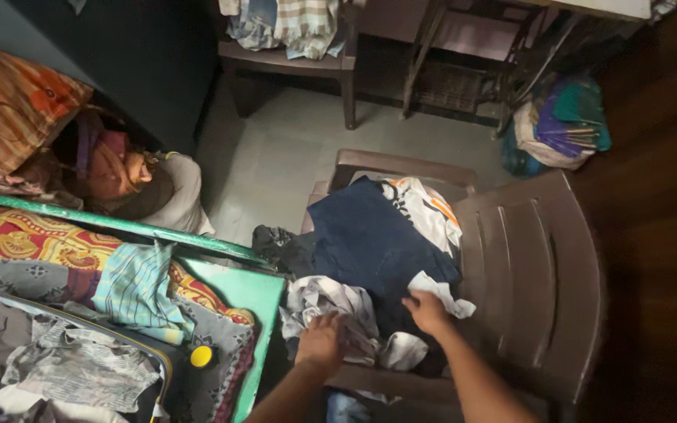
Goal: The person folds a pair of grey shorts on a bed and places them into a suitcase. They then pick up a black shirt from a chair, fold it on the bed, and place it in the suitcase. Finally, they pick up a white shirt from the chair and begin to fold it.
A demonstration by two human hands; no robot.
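Note:
A brown plastic chair [534, 274] holds a heap of clothes. On top lies a dark blue garment [370, 235], with a white and orange garment [425, 207] behind it. My left hand [323, 341] is closed on a pale grey patterned cloth [331, 301] at the front of the heap. My right hand [426, 311] rests with fingers spread on the dark blue garment, next to a white piece of cloth [440, 288].
To the left stands a green-edged bed [260, 290] with patterned bedding, a striped cloth [139, 286], a small yellow round thing [201, 356] and an open bag of clothes [64, 360]. A wooden bench [291, 59] and a bundle [558, 125] stand beyond on the tiled floor.

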